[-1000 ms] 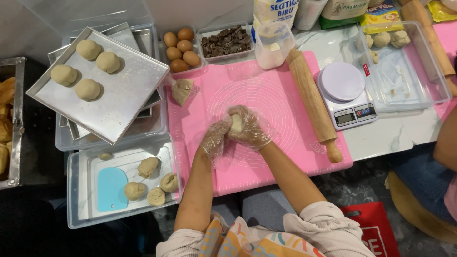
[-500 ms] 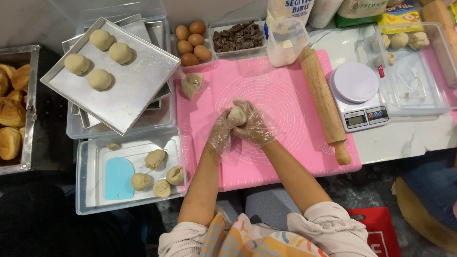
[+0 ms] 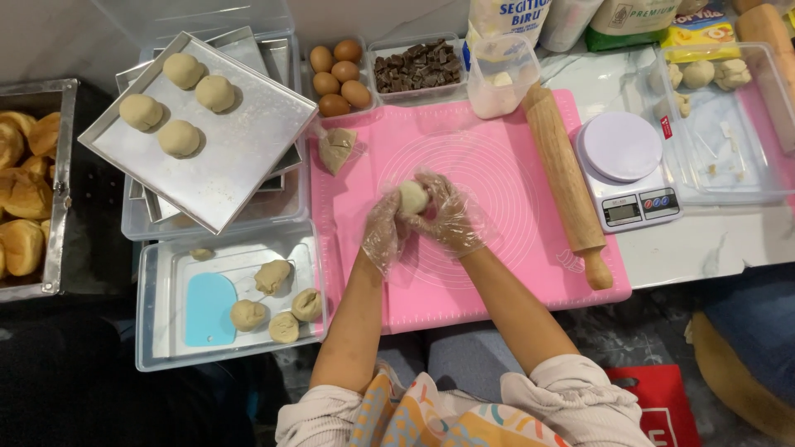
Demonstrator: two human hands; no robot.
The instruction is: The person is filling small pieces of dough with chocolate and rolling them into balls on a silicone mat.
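Observation:
Both hands wear clear plastic gloves and meet over the pink silicone mat (image 3: 513,273). A pale ball of dough (image 3: 412,197) sits between them. My left hand (image 3: 383,232) cups it from the left and below. My right hand (image 3: 451,217) wraps it from the right, fingers curled around the ball. A small plastic piping bag of brown filling (image 3: 337,150) lies on the mat's upper left corner, apart from the hands.
A metal tray (image 3: 240,165) with several round dough balls sits tilted on stacked trays at left. Below it a clear tray (image 3: 166,331) holds dough pieces and a blue scraper (image 3: 209,308). Eggs (image 3: 338,72), chocolate chunks (image 3: 416,68), a rolling pin (image 3: 566,180) and a scale (image 3: 625,165) surround the mat.
The hands stay together on the dough ball, turning it a little between the palms. The camera view has drifted, so everything sits lower and more to the right in frame.

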